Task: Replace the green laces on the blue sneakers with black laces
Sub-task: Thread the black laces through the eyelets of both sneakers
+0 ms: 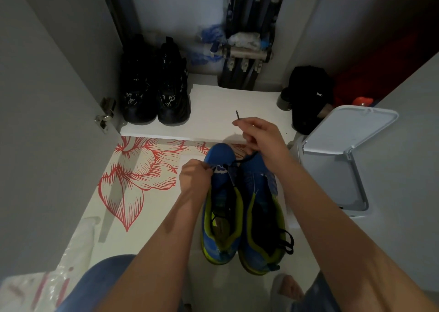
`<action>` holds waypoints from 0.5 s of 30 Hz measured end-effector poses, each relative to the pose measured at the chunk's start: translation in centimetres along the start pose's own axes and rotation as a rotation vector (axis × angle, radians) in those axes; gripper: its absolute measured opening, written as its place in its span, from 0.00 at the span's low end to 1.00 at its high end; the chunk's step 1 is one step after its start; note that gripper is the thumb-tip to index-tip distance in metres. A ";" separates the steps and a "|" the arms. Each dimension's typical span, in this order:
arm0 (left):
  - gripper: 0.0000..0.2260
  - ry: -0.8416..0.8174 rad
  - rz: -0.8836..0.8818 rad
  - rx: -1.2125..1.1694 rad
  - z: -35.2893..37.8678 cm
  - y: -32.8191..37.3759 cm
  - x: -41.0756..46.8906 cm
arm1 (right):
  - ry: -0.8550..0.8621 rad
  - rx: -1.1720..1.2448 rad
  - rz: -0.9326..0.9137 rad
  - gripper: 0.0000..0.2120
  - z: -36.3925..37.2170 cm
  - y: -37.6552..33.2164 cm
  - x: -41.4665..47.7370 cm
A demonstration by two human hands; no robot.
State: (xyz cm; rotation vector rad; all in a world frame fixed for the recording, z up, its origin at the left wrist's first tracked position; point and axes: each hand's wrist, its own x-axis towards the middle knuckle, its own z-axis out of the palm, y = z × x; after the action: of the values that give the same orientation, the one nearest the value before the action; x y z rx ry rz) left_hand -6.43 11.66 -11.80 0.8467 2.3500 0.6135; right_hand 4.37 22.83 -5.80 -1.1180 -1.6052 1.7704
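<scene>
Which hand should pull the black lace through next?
Right, I think. The right hand pinches the black lace near its tip, lifted above the toes. The left hand grips the left sneaker by its front eyelets, holding it steady.

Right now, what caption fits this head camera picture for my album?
Left hand grips a blue sneaker while right hand pinches a black lace.

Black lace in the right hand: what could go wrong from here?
1. The right hand pinches the black lace near its tip; a hard pull might draw it unevenly through the left sneaker, which the left hand grips only near the toe.
2. The loose lace loop beside the right sneaker could snag.
</scene>
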 end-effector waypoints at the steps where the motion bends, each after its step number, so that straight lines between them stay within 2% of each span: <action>1: 0.14 0.005 0.005 -0.003 0.0 0.0 0.0 | -0.006 -0.084 -0.004 0.05 0.1 0.1 0.0; 2: 0.13 0.008 0.007 -0.010 0.0 0.0 0.0 | -0.026 -0.262 -0.023 0.04 0.6 0.6 0.0; 5: 0.13 0.008 0.014 -0.015 0.1 -0.1 0.0 | -0.147 -1.035 -0.176 0.07 2.4 3.3 -0.7; 6: 0.13 0.009 0.013 -0.020 0.1 -0.1 0.1 | -0.178 -1.192 -0.198 0.08 2.8 4.1 -1.1; 9: 0.13 0.004 0.013 -0.043 0.1 -0.2 0.1 | -0.191 -1.316 -0.169 0.09 3.4 5.4 -1.5; 15: 0.13 0.007 0.013 -0.042 0.3 -0.2 0.1 | -0.100 -1.295 -0.160 0.10 4.2 6.8 -1.6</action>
State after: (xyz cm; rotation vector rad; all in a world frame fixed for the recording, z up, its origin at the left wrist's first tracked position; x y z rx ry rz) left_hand -6.40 11.65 -12.21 0.8428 2.3316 0.6703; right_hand 2.83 17.95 -12.11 -1.2851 -2.8839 0.5161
